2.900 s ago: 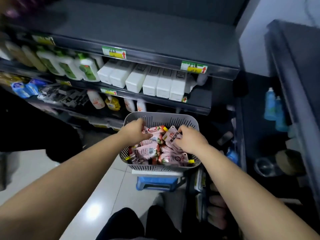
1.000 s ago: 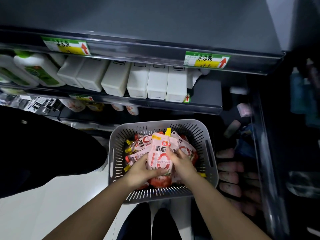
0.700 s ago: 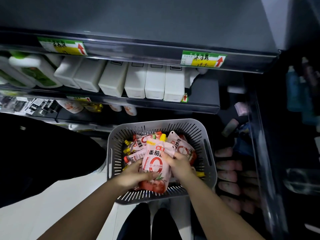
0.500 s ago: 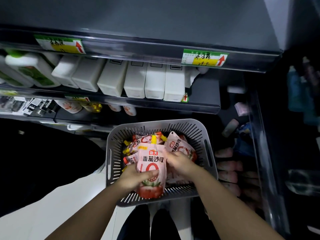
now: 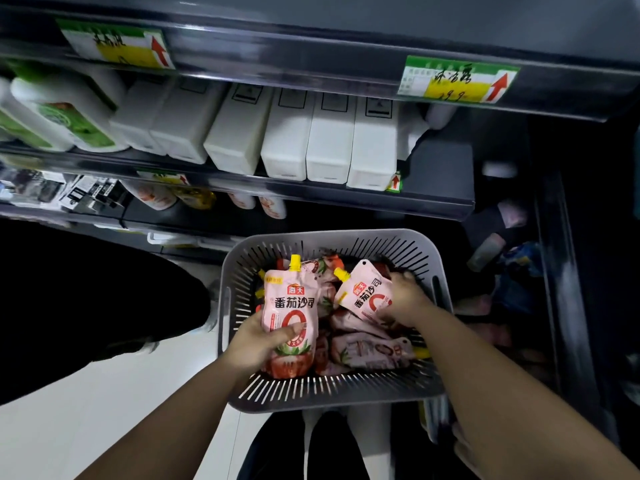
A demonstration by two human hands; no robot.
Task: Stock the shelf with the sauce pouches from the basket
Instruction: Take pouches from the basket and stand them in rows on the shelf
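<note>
While the left hand [image 5: 258, 341] grips an upright sauce pouch [image 5: 289, 306] and the right hand [image 5: 403, 299] clasps a second pouch [image 5: 362, 294], many loose pouches [image 5: 370, 348] lie unshelved in the basket [image 5: 329, 393].

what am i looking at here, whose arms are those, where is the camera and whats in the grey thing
There is no machine here, only a person's two bare arms. The single picture comes from a wide-angle camera worn on the person's head. It looks forward and down, so the arms come in from the bottom edge.

The grey thing is a slotted plastic basket full of pink sauce pouches with yellow caps. The left hand grips one sauce pouch upright. The right hand holds a second pouch, tilted, inside the basket. More loose pouches lie beneath.

Behind the basket are shop shelves with white containers and a green and yellow price label.
</note>
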